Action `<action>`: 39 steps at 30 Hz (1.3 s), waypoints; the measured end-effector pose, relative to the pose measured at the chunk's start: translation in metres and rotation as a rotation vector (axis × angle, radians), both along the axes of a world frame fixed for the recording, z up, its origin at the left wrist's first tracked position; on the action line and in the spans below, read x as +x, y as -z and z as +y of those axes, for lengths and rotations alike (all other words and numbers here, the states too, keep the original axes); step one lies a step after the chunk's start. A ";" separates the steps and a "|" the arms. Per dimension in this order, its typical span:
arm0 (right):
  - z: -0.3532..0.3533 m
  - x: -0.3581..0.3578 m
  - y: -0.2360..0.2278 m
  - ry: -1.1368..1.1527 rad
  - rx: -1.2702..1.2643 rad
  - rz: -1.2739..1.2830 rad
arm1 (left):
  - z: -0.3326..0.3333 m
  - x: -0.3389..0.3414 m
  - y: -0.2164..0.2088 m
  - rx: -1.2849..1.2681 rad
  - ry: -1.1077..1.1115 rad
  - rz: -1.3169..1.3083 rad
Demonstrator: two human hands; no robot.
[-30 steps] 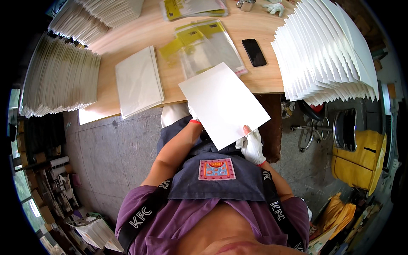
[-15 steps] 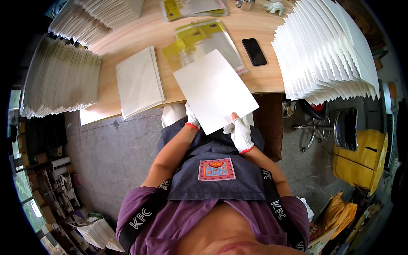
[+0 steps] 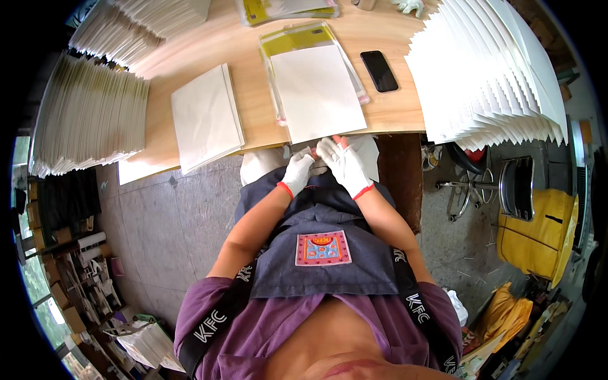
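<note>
A white rectangular sheet (image 3: 320, 95) lies across clear plastic bags with yellow-green tops (image 3: 297, 39), close to the table's near edge. My right hand (image 3: 345, 166), in a white glove with a red cuff, is just below the sheet's near edge. Its fingers are apart, with a bare fingertip showing, and nothing is visible in them. Beside it, lower left, my left hand (image 3: 297, 172) wears the same kind of glove. Its fingers point in toward the right hand; part of them is hidden, so their grip is unclear.
On the wooden table (image 3: 253, 120), a few white sheets (image 3: 206, 120) lie left and a black phone (image 3: 379, 71) right. Tall paper stacks stand at left (image 3: 92, 117) and right (image 3: 484, 76). More yellow-topped bags (image 3: 285, 11) lie far back. A chair (image 3: 516, 190) stands right.
The white sheet has moved from both hands, tilted over the table edge, to lying straighter on the bags. Both hands have come off it, the right shifting forward, and are now close together.
</note>
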State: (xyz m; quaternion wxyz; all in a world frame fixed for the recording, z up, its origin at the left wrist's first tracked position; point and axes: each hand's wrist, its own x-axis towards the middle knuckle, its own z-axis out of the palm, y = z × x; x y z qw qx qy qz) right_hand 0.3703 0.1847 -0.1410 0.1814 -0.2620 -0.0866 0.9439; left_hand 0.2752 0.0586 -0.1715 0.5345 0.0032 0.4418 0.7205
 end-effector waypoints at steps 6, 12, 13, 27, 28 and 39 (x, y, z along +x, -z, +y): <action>-0.003 0.015 -0.038 -0.553 0.848 -0.362 | -0.033 -0.022 -0.021 -0.215 -0.079 0.018; -0.015 -0.030 -0.036 -0.505 2.065 -0.338 | -0.037 -0.034 -0.060 -0.421 -0.065 0.341; -0.012 -0.039 -0.021 -0.598 2.211 -0.456 | -0.021 -0.030 -0.131 -0.649 0.173 0.604; 0.163 0.108 0.031 0.396 0.644 -0.451 | -0.046 -0.038 -0.062 -0.300 -0.017 0.395; 0.188 0.163 0.053 0.265 0.824 -0.702 | -0.045 -0.038 -0.073 -0.358 0.048 0.513; 0.100 0.128 -0.020 -0.595 1.971 -1.087 | -0.044 -0.042 -0.072 -0.492 0.198 2.046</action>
